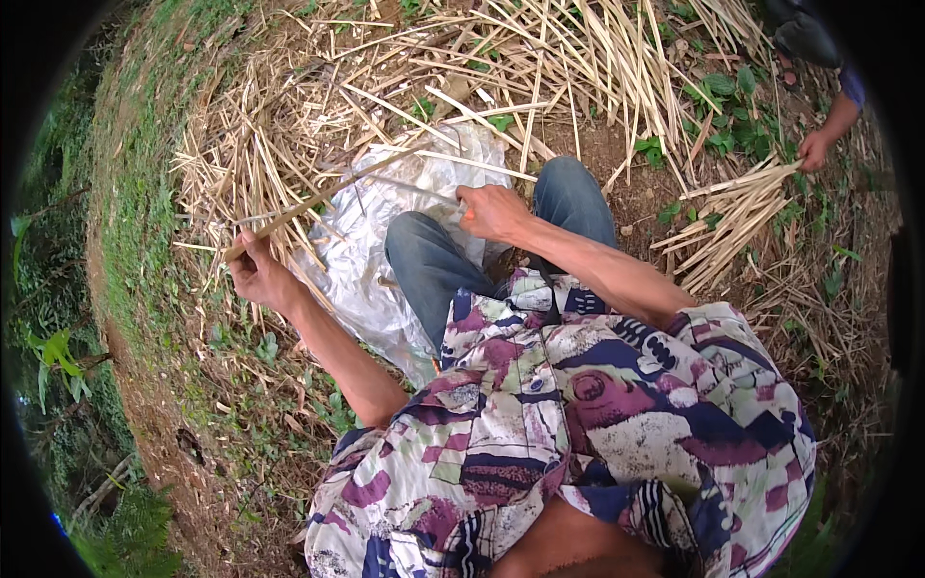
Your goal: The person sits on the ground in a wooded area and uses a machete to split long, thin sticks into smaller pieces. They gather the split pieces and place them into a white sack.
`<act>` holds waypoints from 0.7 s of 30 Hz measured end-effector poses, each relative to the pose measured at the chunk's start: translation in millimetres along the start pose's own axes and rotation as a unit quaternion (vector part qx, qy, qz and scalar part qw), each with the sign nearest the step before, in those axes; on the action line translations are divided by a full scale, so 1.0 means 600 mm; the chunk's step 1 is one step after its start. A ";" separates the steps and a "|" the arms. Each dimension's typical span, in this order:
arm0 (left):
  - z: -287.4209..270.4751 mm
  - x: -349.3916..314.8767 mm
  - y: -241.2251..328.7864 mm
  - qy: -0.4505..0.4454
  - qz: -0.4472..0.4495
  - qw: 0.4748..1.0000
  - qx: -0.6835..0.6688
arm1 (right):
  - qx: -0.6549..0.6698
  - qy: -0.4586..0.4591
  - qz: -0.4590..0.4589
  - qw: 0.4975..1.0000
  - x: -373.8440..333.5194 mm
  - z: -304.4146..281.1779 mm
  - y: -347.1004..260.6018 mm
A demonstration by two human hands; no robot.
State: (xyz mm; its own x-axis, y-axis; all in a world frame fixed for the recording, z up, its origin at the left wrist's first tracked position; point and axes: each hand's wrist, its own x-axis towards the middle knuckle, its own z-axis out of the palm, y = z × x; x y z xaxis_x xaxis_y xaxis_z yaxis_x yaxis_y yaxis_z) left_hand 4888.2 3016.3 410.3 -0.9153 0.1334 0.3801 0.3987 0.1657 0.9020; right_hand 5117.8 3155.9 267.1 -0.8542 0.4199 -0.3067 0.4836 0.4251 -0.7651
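fingers, left hand [262, 279]: pinched shut on the lower-left end of a long brown strip [306, 206], leaving most of its length free, seemingly so it can be angled easily.
fingers, right hand [494, 214]: curled tight round the orange handle of a thin knife [414, 189], above and between the denim knees [414, 241], probably for close control.
strip and blade: the strip slants up and rightward over the plastic sheet [352, 255]; the blade points left toward it. whether they touch, i cannot tell.
sheet: clear, crumpled, spread on the ground beside the knees, perhaps as a barrier against soil.
pale sticks [617, 67]: strewn thickly ahead and leftward, crossing at many angles.
sheaf at right [734, 217]: sticks lying roughly alongside one another, maybe for easier gathering; a co-worker's hand [814, 151] is at its upper end.
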 end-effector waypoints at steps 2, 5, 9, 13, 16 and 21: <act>0.004 -0.002 0.005 -0.013 0.019 1.000 -0.020 | 0.013 0.025 -0.038 0.999 0.004 0.010 0.011; 0.000 0.019 -0.029 0.010 -0.007 1.000 -0.012 | -0.027 0.060 -0.028 0.997 0.024 0.010 0.009; -0.019 0.025 -0.042 0.018 -0.024 1.000 -0.005 | 0.095 0.072 -0.097 0.988 0.000 -0.008 -0.050; -0.010 0.017 -0.021 0.014 -0.033 0.999 -0.001 | -0.027 0.017 0.014 0.999 0.040 0.006 0.000; -0.021 0.008 -0.020 0.005 -0.026 1.000 0.002 | -0.048 -0.003 -0.019 0.999 0.039 -0.008 0.000; 0.015 0.007 0.001 -0.014 0.003 1.000 -0.025 | -0.043 0.040 0.030 0.998 0.060 0.003 0.045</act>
State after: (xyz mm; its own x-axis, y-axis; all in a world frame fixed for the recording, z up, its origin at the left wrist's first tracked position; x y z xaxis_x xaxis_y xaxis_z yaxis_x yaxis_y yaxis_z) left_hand 4885.1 3025.8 410.9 -0.9109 0.1621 0.3794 0.3994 0.1164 0.9093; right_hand 5099.9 3181.3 234.5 -0.8066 0.5085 -0.3014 0.5513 0.4633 -0.6939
